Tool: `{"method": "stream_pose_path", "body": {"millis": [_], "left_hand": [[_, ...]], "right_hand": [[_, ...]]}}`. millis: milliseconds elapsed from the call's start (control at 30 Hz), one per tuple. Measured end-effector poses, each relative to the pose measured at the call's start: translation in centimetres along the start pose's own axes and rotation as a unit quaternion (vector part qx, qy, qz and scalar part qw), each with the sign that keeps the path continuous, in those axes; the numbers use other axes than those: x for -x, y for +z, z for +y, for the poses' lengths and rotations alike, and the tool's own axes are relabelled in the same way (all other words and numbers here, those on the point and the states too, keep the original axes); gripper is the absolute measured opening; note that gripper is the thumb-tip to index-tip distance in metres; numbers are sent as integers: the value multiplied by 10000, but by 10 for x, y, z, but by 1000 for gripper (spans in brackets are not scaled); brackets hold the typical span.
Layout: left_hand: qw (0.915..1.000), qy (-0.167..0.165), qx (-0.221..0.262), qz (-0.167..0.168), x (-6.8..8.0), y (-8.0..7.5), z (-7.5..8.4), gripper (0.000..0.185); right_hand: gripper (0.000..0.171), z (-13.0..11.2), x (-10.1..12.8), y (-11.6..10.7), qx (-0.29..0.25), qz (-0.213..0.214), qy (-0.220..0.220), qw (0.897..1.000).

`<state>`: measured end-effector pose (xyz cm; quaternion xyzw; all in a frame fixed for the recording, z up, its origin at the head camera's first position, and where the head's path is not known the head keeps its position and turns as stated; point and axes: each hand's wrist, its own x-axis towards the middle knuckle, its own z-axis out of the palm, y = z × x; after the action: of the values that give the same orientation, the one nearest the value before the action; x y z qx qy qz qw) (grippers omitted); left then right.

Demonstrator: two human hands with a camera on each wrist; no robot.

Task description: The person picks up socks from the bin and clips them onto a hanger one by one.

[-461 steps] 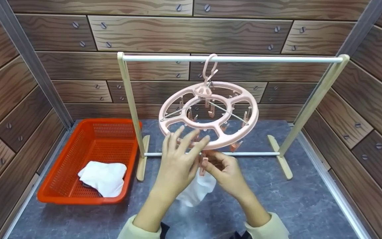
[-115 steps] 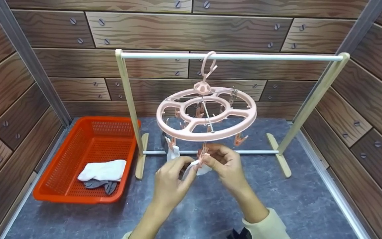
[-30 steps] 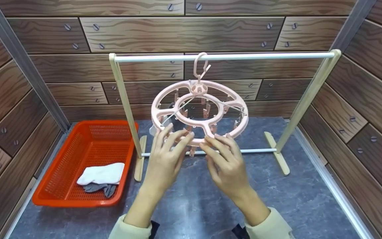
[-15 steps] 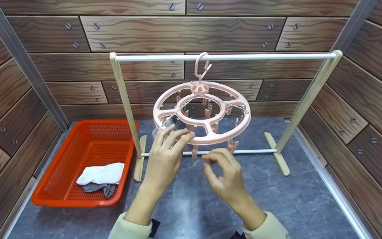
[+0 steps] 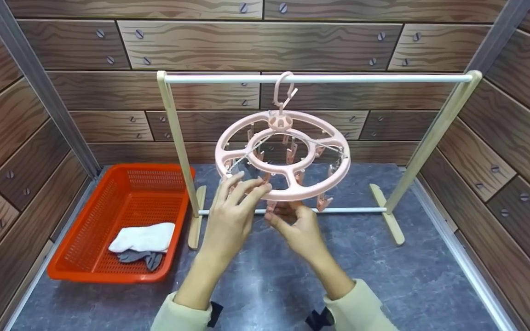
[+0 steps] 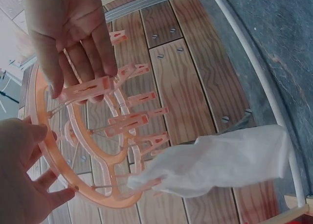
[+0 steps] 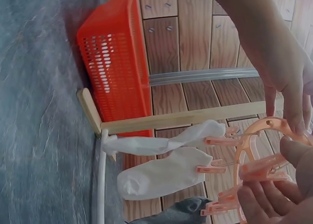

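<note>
A pink round clip hanger [image 5: 320, 189] hangs by its hook from the rack's top bar. My left hand [image 5: 230, 214] holds its front-left rim, thumb and fingers on either side. Under the front edge, my right hand [image 5: 299, 227] pinches a pink clothespin [image 7: 259, 168] between thumb and fingers; no cloth shows in it. The right wrist view shows two white socks [image 7: 161, 177] and a dark grey sock [image 7: 178, 212] hanging from other clips. In the left wrist view a white sock [image 6: 220, 158] hangs beyond the ring.
An orange-red basket [image 5: 58, 271] on the left holds a folded white sock [image 5: 143, 236] and a grey sock [image 5: 150, 259]. The rack's white top bar [image 5: 361, 78] and wooden legs [image 5: 430, 138] surround the hanger. Several other clothespins [image 5: 324, 202] dangle from the ring.
Since 3.8 s ago, the ring has turned and the clipped socks have shifted left. My right hand has left the rim and taken a clothespin below it; my left hand keeps holding the rim.
</note>
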<state>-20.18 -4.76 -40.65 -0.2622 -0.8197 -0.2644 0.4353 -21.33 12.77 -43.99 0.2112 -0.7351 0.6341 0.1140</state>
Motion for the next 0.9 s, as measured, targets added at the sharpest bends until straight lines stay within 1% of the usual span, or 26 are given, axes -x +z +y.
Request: {"method": "stream_pose_path", "body": {"millis": [67,133,233,333,433,500,533,600,667,733,767,833,867,900], "left_hand": [[10000,-30,21,-10,1,-1,1,33],[10000,-48,60,-10,2,-1,1,33],[9999,-53,94,-9,3,-2,1,35],[10000,-22,64,-5,6,-2,-1,42],[10000,-64,2,1,13,-5,-5,51],[9998,-198,-57,-19,22,-10,-12,58],[9995,-286,-92,-23,28,-14,-17,60],[9987,-490,-151,-23,41,-22,-33,61],[9968,-760,-256,-47,57,-31,-54,57],[9933,-1079,-408,-56,75,-42,-79,49],[9903,-1297,-496,-105,84,-48,-91,46],[9808,-1803,-683,-275,103,-60,-115,40],[9744,-2067,-760,-444,111,-65,-125,36],[9669,-2313,-829,-682,119,-69,-134,33]], "right_hand": [[30,-1,0,2,-232,-45,179,9996],[27,-2,0,4,-334,-64,258,9991],[23,-3,0,4,-468,-28,281,9985],[23,-3,0,2,-544,113,255,9981],[26,-2,-1,0,-703,245,275,9968],[28,-2,-1,-1,-801,287,322,9958],[29,-1,-1,-1,-831,297,350,9955],[30,-2,0,-1,-884,317,388,9948],[30,-4,1,-1,-914,327,391,9945],[31,-6,1,-1,-915,328,364,9946],[32,-7,1,-1,-907,329,350,9947],[33,-8,1,0,-901,308,337,9949],[34,-9,0,0,-910,305,332,9948],[33,-9,0,0,-900,313,341,9949]]}}
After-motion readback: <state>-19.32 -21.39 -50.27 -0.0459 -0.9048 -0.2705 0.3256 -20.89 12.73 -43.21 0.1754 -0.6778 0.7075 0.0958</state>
